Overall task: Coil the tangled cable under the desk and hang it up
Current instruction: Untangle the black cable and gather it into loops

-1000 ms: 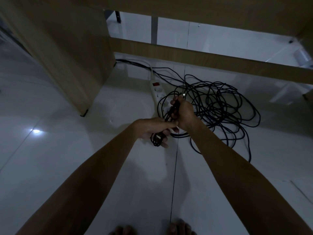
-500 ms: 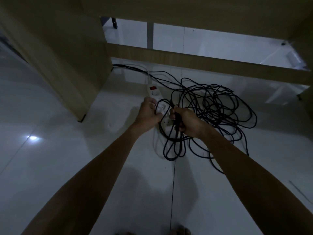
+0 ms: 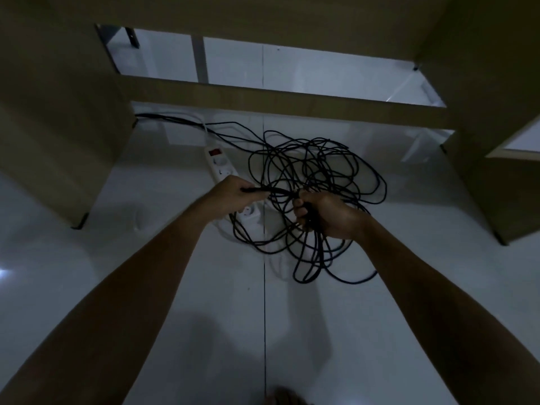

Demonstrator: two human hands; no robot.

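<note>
At the very bottom edge a bare foot [image 3: 285,397] shows dimly on the pale tiled floor [image 3: 146,258], and a dark grout line runs straight up from it between the two forearms. Farther out, the left hand [image 3: 233,192] has its grip pinched on one strand of the black cable [image 3: 315,176], fingers curled over it with the strand leading off to the right. Just beside it, with a short stretch of cable taut between the two, the right hand [image 3: 327,213] is fisted round a bundle of several loops; these hang below the fist and their lower ends rest on the floor. Beneath and behind the left hand lies a white power strip [image 3: 220,165], its red switch at the far end and one socket showing below the wrist. The rest of the cable sprawls as a loose tangle on the tiles beyond the right hand, beneath the surface, with a strand or two running off to the far left towards the wooden side panel [image 3: 58,127]. Beyond the tangle a wooden crossbar [image 3: 292,105] spans the opening, and brighter floor shows behind it.
</note>
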